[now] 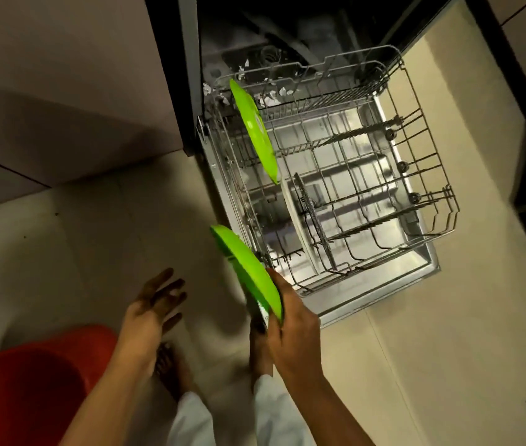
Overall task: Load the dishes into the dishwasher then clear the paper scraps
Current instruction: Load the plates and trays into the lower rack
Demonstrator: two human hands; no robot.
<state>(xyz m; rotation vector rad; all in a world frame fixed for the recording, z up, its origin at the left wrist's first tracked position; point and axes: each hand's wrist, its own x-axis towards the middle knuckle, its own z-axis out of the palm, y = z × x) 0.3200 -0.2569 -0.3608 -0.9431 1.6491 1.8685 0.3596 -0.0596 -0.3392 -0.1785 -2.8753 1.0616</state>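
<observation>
Red plastic tub (23, 391) sits near left, beside the empty, spread-fingered left hand (149, 313). The right hand (290, 320) clasps the near rim of a round bright-green plastic plate (245, 268), held on edge at the near-left corner of the grey wire dishwasher rack (432, 175). That rim hold looks thin: the plate could snag a rack wire and twist loose, or knock the upright white plate (297, 226) just beyond.

We find the dishwasher rack (429, 175) free across its right half, while an upright green plate (255, 130), white plate (297, 226) and speckled plate (314, 220) crowd its left.
</observation>
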